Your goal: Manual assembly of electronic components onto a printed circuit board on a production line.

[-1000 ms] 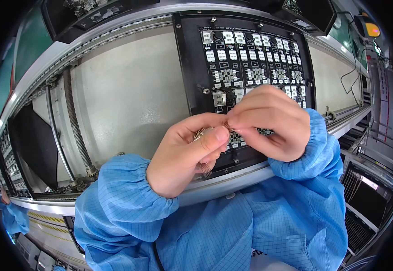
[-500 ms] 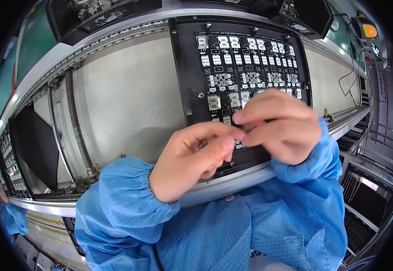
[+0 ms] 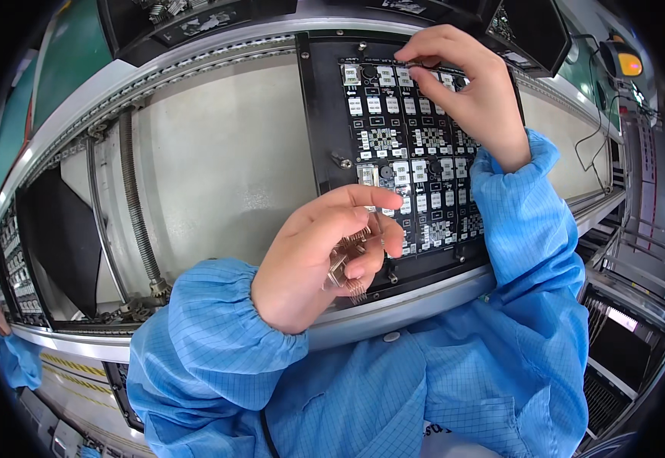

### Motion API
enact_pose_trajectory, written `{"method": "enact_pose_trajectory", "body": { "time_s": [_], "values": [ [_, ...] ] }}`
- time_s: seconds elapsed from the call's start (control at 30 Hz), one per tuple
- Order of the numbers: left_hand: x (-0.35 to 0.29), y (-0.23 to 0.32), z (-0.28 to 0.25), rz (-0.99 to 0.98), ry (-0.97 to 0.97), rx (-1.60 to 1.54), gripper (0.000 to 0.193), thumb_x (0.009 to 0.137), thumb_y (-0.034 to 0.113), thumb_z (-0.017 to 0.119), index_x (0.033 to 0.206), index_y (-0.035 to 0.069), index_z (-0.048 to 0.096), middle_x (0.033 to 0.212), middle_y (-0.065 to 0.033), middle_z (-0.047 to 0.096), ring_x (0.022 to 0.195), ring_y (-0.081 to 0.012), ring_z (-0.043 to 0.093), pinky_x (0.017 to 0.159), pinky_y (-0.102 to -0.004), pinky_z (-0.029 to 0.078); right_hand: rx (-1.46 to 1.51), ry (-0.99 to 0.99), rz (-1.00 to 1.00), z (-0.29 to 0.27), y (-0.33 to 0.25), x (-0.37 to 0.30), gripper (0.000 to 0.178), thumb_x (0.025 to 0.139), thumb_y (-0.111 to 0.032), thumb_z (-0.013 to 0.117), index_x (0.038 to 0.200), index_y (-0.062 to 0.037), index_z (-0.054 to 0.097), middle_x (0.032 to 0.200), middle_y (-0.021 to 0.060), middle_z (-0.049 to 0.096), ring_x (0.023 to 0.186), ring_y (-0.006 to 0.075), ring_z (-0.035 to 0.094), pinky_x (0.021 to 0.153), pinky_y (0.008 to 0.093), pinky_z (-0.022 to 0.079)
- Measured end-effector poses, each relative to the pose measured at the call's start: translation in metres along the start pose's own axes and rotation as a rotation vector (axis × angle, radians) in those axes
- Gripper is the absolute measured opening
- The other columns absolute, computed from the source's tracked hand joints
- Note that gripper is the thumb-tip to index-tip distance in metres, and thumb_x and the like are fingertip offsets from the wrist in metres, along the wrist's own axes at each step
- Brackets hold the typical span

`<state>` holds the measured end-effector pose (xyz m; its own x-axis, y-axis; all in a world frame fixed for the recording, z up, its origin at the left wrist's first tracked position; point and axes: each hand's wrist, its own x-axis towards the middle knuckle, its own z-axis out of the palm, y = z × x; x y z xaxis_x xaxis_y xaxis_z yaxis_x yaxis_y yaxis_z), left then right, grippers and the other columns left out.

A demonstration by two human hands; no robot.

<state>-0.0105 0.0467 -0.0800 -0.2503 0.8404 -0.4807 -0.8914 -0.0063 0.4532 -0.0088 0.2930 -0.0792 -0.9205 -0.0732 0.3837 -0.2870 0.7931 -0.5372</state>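
Left hand (image 3: pixel 309 244): half curled, cupping several pinned metal parts (image 3: pixel 352 243) over the lower left of the circuit boards (image 3: pixel 430 140).
Right hand (image 3: pixel 476 84): above the boards' far rows, thumb and forefinger close together; whether they pinch anything, I cannot tell.
Circuit boards: set in a black frame (image 3: pixel 326 114).
Gap between hands: nearly touching a moment ago, now wide; the right has moved to the boards while the parts stay left.

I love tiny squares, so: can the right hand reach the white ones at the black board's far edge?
Probably yes: the right hand is over the far part of the black board, its fingertips near the white squares, and nothing seems to block the way.
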Motion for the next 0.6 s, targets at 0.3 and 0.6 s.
{"method": "enact_pose_trajectory", "body": {
  "time_s": [0.3, 0.6],
  "values": [
    [0.002, 0.001, -0.005, -0.034, 0.03, -0.001, 0.028, 0.088, 0.023, 0.042, 0.109, 0.006, 0.052, 0.081, -0.0091, 0.057, 0.052, -0.0072, 0.038, 0.045, -0.0228, 0.033, -0.15, -0.029, -0.04, 0.016, 0.016, 0.0, 0.028, 0.073, 0.003, 0.064, 0.1, -0.0033, 0.064, 0.097, 0.0074, 0.063, 0.089, 0.021, 0.062, 0.082, 0.0301, 0.05],
    [0.003, 0.0, -0.005, -0.033, 0.021, -0.013, 0.027, 0.088, 0.022, 0.043, 0.107, 0.007, 0.052, 0.081, -0.0083, 0.056, 0.052, -0.007, 0.038, 0.046, -0.0227, 0.033, -0.121, -0.018, -0.023, 0.021, 0.016, 0.0, 0.039, 0.071, 0.004, 0.064, 0.109, -0.0049, 0.059, 0.097, 0.0079, 0.064, 0.089, 0.0187, 0.062, 0.082, 0.0291, 0.05]
  ]
}}
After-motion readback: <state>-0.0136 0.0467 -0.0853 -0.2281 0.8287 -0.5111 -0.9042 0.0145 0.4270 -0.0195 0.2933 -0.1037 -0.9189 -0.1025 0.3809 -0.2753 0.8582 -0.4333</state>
